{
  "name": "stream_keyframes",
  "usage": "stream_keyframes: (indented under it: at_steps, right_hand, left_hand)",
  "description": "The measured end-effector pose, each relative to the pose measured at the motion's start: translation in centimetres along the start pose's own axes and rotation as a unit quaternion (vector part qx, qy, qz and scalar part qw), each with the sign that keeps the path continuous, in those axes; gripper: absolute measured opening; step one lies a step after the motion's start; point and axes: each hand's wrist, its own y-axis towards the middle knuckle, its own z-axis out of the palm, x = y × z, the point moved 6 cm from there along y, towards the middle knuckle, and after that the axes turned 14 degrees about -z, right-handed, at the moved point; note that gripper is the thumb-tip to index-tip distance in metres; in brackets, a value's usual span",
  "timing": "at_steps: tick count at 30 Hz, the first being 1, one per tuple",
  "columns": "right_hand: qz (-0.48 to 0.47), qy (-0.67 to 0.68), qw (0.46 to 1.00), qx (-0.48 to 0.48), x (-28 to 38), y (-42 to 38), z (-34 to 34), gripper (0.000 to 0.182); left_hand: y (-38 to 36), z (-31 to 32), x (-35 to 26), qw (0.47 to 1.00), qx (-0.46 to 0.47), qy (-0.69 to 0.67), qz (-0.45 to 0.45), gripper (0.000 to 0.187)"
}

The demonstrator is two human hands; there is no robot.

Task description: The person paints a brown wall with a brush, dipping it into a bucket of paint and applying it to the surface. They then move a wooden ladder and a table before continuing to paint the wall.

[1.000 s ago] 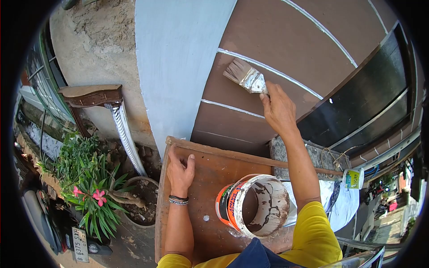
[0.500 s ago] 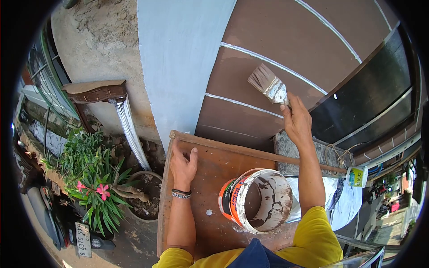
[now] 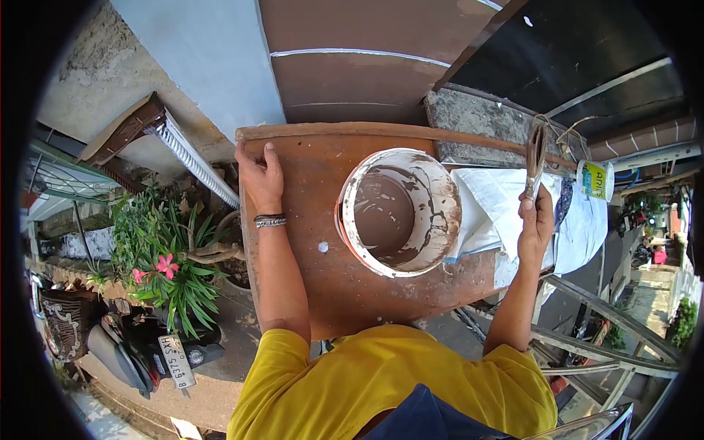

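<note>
My right hand (image 3: pixel 537 220) is closed round the handle of a paintbrush (image 3: pixel 536 158), held upright to the right of the bucket with its bristles up and seen edge-on. At the left edge of the wooden board (image 3: pixel 308 293), my left hand (image 3: pixel 262 178) grips the rim, its fingers partly hidden over the edge and its thumb raised. A white and orange bucket (image 3: pixel 446 220) rests on the board between my hands, with brown paint (image 3: pixel 381 216) inside and brown streaks down its inner wall.
Ahead stands a brown wall (image 3: pixel 352 81) with white lines, beside a pale blue pillar (image 3: pixel 213 55). White sheeting (image 3: pixel 491 209) and a small cup (image 3: pixel 595 180) lie to the right. Plants (image 3: pixel 183 293) and a motorbike (image 3: pixel 125 352) are at left; a metal frame (image 3: pixel 609 315) stands lower right.
My view has tilted down towards the board and bucket. The brush has come away from the brown wall to the right of the bucket. My left hand remains at the board's edge.
</note>
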Motion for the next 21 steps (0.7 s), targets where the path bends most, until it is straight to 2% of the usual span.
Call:
stream_keyframes:
  at_steps: [2,4,7,9,12,14,17,19,20,21]
  right_hand:
    - [0.084,0.176,0.980,-0.040,-0.6,-3.6,-0.2,0.050]
    - [0.174,0.414,0.887,-0.105,-1.5,-7.3,0.4,0.053]
    - [0.203,0.551,0.797,-0.141,-0.6,-10.2,0.2,0.054]
    - [0.201,0.583,0.774,-0.143,0.2,-11.2,-0.3,0.053]
    - [0.191,0.615,0.750,-0.152,1.4,-12.4,-0.6,0.054]
    - [0.188,0.640,0.730,-0.150,2.1,-13.4,-0.6,0.054]
    - [0.206,0.664,0.698,-0.172,2.6,-15.2,-0.2,0.053]
    - [0.224,0.632,0.722,-0.171,3.1,-16.1,0.0,0.053]
    - [0.223,0.640,0.717,-0.165,2.7,-17.0,0.7,0.051]
    - [0.220,0.647,0.714,-0.154,1.8,-17.7,1.4,0.050]
  left_hand:
    - [0.5,0.8,0.4,0.999,-0.009,0.035,0.034,0.055]
    - [0.4,1.0,0.3,0.999,0.009,0.034,0.013,0.055]
    - [0.6,1.2,0.6,0.995,0.010,0.101,0.013,0.056]
    - [1.2,1.4,1.2,0.994,0.017,0.106,0.031,0.056]
    - [1.3,1.6,0.4,0.987,0.092,0.125,0.035,0.057]
    - [3.4,2.5,3.8,0.984,0.135,0.099,0.058,0.058]
    - [3.0,2.4,3.8,0.973,0.190,0.098,0.081,0.059]
    - [0.8,1.3,1.7,0.967,0.204,0.135,0.068,0.060]
    - [0.5,1.4,1.7,0.965,0.200,0.124,0.114,0.060]
    - [-1.0,0.9,0.2,0.964,0.199,0.140,0.103,0.060]
